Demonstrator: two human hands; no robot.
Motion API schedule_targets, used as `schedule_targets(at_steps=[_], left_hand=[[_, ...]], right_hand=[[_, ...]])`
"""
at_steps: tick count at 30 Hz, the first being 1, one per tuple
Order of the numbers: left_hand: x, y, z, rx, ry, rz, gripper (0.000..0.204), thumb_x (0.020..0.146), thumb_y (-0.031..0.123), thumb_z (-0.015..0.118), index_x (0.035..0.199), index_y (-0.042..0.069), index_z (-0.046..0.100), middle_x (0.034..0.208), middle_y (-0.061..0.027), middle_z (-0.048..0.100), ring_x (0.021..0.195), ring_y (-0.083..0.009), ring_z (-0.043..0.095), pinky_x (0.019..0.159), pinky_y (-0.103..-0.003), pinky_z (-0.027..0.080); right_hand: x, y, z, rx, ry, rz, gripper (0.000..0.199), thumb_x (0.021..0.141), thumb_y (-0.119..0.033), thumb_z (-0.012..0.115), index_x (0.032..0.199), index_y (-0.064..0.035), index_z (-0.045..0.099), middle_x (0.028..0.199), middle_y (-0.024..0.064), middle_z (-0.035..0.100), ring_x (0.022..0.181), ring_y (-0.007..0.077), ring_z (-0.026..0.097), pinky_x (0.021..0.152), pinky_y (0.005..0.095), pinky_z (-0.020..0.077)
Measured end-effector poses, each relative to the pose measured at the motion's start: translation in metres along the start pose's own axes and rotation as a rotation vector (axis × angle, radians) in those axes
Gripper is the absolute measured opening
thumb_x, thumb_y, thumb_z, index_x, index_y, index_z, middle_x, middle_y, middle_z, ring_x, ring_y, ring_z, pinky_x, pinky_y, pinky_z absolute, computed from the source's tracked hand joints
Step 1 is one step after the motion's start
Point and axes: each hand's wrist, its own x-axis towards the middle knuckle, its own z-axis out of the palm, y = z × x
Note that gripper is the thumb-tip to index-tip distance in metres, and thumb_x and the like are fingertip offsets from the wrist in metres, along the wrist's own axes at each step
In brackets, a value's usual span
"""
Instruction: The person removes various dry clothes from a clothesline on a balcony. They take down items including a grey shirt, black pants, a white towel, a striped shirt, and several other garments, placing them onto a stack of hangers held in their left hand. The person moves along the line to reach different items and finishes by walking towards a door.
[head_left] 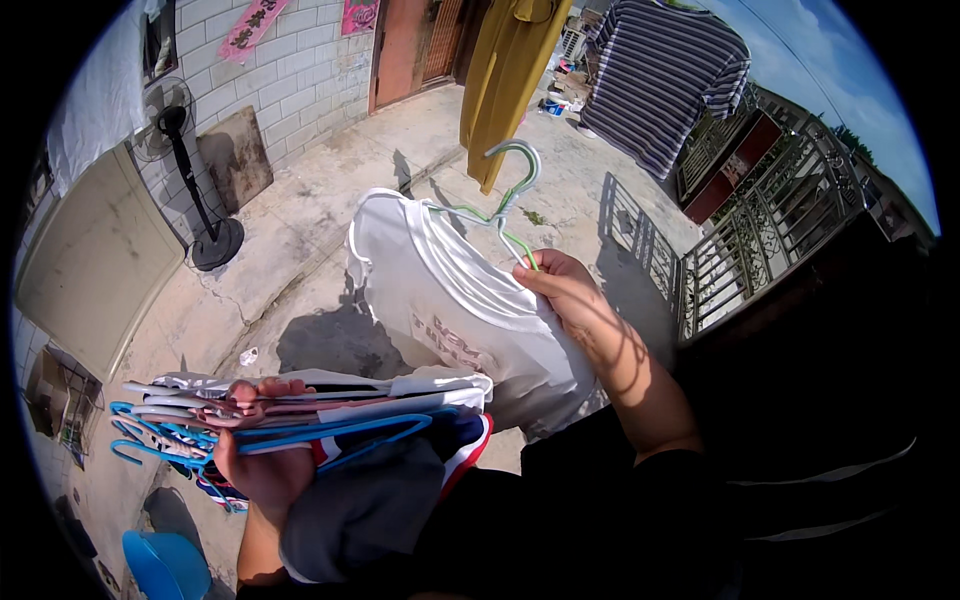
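My right hand (562, 290) is closed on the right arm of a hanger pair, one green and one white (506, 208), from which a white T-shirt (450, 300) with faded print hangs. The hooks stand up above the shirt's wide neckline. Lower left, my left hand (262, 460) grips a bundle of hangers (190, 418), blue, white and pinkish, with their hooks pointing left. Several garments hang on that bundle, among them a dark one with red and white edging (465, 445) and a grey one (360, 505).
Mustard trousers (505, 85) and a striped shirt (655, 80) hang ahead. At left are a standing fan (212, 240), a board (236, 160) against the brick wall and a large pale panel (95, 270). A metal gate (770, 240) stands right; a blue tub (165, 565) sits lower left.
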Motion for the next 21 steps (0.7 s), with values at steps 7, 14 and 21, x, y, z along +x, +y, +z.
schedule_targets(at_steps=[7,14,21], left_hand=[[0.125,-0.056,-0.017,-0.151,-0.155,-0.176,0.044,0.083,0.038,0.046,0.113,0.007,0.041,0.111,-0.0203,0.048,0.109,-0.0337,0.046,0.097,-0.047,0.032],[0.216,-0.163,0.001,-0.231,-0.293,-0.455,0.044,0.082,0.037,0.046,0.113,0.005,0.04,0.113,-0.021,0.048,0.112,-0.0342,0.044,0.099,-0.048,0.03],[0.273,-0.346,0.079,-0.347,-0.481,-0.701,0.04,0.086,0.035,0.037,0.114,0.006,0.045,0.117,-0.0151,0.049,0.114,-0.0304,0.042,0.1,-0.047,0.027]], right_hand=[[0.022,-0.019,-0.103,0.153,0.387,0.019,0.006,0.082,-0.009,0.058,0.081,-0.0028,0.056,0.071,0.0016,0.059,0.061,0.0079,0.055,0.058,0.0199,0.0451],[-0.01,-0.012,-0.204,0.265,0.814,0.032,0.01,0.082,-0.012,0.058,0.076,-0.0052,0.054,0.068,-0.0003,0.058,0.057,0.0062,0.05,0.055,0.0207,0.0416],[-0.066,0.001,-0.323,0.308,1.047,-0.125,0.008,0.085,-0.013,0.054,0.084,-0.0045,0.054,0.073,0.0004,0.058,0.061,0.0061,0.053,0.058,0.0194,0.0429]])
